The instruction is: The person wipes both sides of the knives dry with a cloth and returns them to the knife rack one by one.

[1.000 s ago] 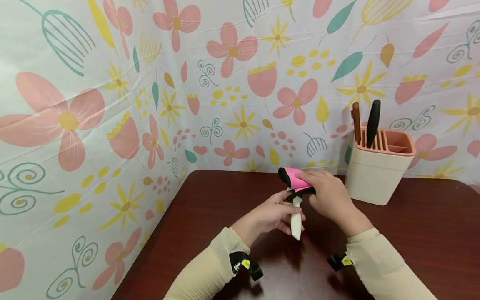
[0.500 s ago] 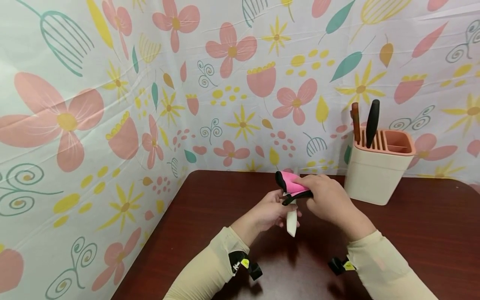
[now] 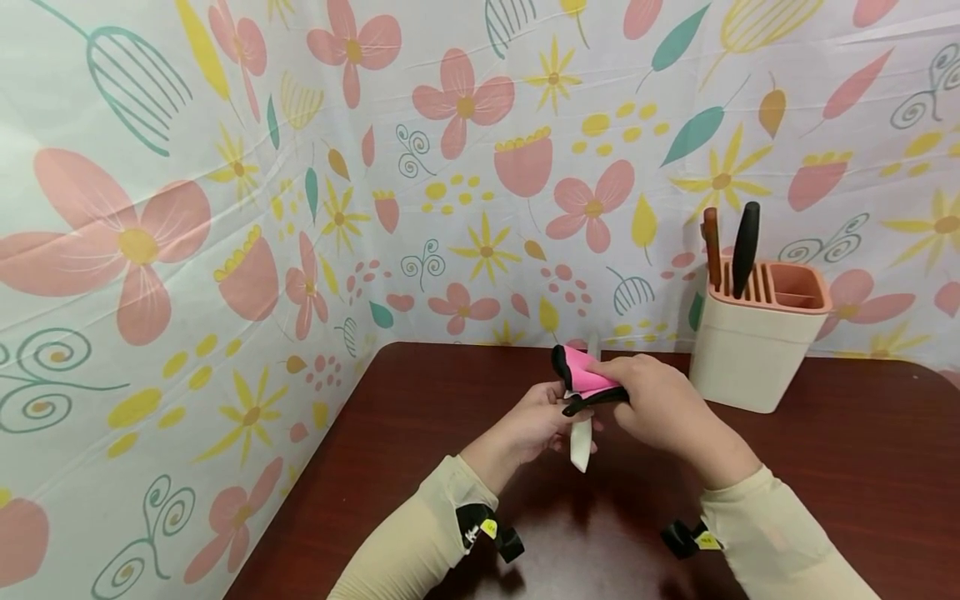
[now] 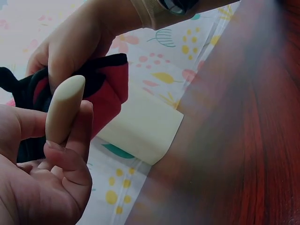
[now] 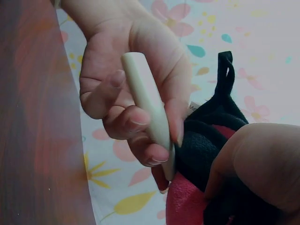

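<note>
My left hand point(image 3: 536, 421) grips the off-white handle point(image 3: 581, 446) of a knife between thumb and fingers, with the butt end pointing toward me. A pale strip of its blade point(image 3: 594, 346) shows beyond a pink cloth point(image 3: 587, 372) with black edging. My right hand point(image 3: 652, 400) holds this cloth folded over the knife just past the handle, thumb and fingers pressed into it. In the right wrist view, the cloth's black hanging loop point(image 5: 226, 70) sticks up near the left thumb. Most of the blade is hidden by the cloth. Both hands are above the dark wooden table point(image 3: 420, 392).
At the back right stands a cream knife block point(image 3: 753, 358) with a pink slotted top. It holds a black-handled knife point(image 3: 746, 250) and a brown-handled one point(image 3: 712, 250). A flowered sheet point(image 3: 480, 167) hangs behind the table and along its left side.
The cloth and right hand have come slightly nearer and left, covering the top of the handle. A pale strip of blade now shows beyond the cloth. The left hand keeps its grip.
</note>
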`<action>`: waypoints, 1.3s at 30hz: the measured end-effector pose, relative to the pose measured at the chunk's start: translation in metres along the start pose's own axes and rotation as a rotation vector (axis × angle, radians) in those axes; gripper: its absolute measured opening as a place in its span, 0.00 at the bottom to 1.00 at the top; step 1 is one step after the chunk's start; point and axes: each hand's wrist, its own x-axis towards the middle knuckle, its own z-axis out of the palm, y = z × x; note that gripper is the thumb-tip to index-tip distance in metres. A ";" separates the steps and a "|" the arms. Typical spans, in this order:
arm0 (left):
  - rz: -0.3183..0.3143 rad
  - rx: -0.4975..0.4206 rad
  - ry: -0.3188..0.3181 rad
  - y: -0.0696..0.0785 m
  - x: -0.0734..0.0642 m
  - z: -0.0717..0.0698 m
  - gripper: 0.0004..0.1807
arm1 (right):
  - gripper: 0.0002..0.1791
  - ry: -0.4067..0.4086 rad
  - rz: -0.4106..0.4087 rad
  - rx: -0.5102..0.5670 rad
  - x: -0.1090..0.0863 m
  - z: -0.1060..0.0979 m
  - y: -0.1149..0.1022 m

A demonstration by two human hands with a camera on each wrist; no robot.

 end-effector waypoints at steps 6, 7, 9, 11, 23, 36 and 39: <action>-0.005 0.009 0.020 0.002 -0.001 0.001 0.13 | 0.29 -0.030 -0.011 0.061 -0.001 -0.008 0.005; -0.006 0.012 0.027 0.002 -0.001 0.001 0.13 | 0.30 -0.036 -0.012 0.077 -0.002 -0.009 0.005; -0.008 0.014 0.038 0.002 -0.001 0.000 0.14 | 0.32 -0.043 -0.016 0.114 -0.003 -0.012 0.006; -0.013 0.015 0.047 0.003 -0.001 0.000 0.16 | 0.33 -0.031 -0.037 0.146 -0.005 -0.015 0.007; -0.033 -0.016 0.046 0.003 -0.001 0.002 0.14 | 0.31 0.135 0.033 0.301 -0.014 -0.035 0.032; -0.053 -0.020 0.007 -0.002 -0.001 0.011 0.12 | 0.34 0.216 0.190 0.102 0.003 0.002 0.052; -0.054 -0.008 -0.017 -0.003 -0.002 0.012 0.11 | 0.38 0.228 0.150 0.078 0.004 0.013 0.055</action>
